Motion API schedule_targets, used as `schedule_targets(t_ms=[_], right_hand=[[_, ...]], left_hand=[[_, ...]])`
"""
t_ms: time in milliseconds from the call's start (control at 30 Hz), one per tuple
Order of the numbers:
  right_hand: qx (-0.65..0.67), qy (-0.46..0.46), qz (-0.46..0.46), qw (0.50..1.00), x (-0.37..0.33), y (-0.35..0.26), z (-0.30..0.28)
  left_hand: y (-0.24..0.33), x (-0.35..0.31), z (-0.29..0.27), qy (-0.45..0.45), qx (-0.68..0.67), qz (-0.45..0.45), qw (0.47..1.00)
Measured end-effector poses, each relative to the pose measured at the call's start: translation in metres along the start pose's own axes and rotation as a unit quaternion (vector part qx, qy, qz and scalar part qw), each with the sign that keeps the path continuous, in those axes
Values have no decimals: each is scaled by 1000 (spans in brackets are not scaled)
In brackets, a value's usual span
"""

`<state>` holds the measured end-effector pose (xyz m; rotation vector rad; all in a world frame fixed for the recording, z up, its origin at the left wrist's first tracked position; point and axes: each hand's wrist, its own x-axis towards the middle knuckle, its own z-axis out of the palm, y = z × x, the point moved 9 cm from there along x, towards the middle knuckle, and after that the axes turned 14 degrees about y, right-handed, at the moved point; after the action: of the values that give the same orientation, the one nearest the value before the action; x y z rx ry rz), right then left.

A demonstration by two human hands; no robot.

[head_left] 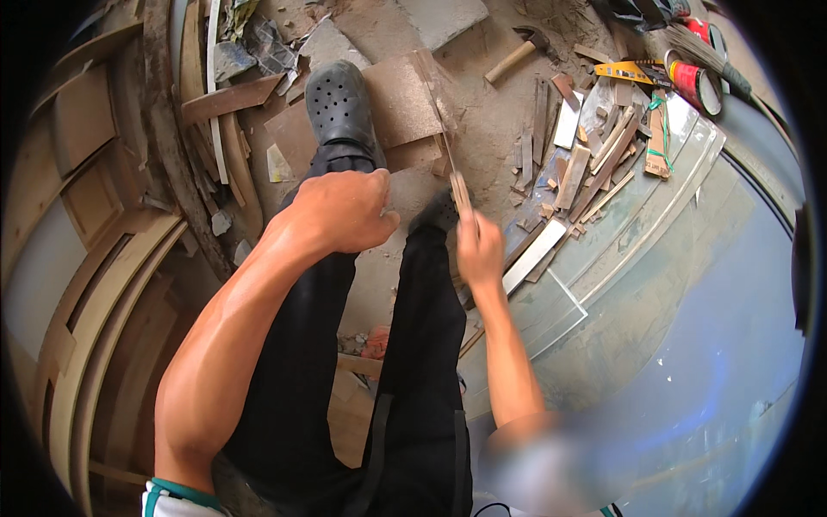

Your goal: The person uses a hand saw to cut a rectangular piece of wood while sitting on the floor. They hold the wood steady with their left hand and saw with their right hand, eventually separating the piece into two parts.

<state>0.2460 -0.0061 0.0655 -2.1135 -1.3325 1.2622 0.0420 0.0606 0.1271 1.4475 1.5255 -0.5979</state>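
My right hand is closed around the wooden handle of a handsaw. The saw's thin blade is seen nearly edge-on and reaches away along the right edge of a brown board. My left foot, in a dark grey clog, presses on that board. Over my bent left leg, in black trousers, lies my left hand, its fingers curled in. Nothing sticks out of it, though the palm side is hidden. My right foot is partly covered by the right hand and saw.
A hammer lies on the dirty floor ahead. Wood offcuts are heaped on the right, by glass sheets. Beyond them are a yellow handsaw, red cans and a brush. Wooden frames lean at left.
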Motion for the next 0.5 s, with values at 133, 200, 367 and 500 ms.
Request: schedule_targets(t_ms=[133,200,367,500], right_hand=[[6,-17,6,1000,-29,-1,-22],[20,14,-27,999,36,8,14],[-32,40,-22,998,53,9,32],[-36,-34,100,994,-20,-21,-19]], left_hand=[[-3,-4,4,22,6,-3,1000],[3,1,14,-6,2,2,1000],[9,6,25,-56,11,13,998],[-18,3,19,-79,-21,-35,996]])
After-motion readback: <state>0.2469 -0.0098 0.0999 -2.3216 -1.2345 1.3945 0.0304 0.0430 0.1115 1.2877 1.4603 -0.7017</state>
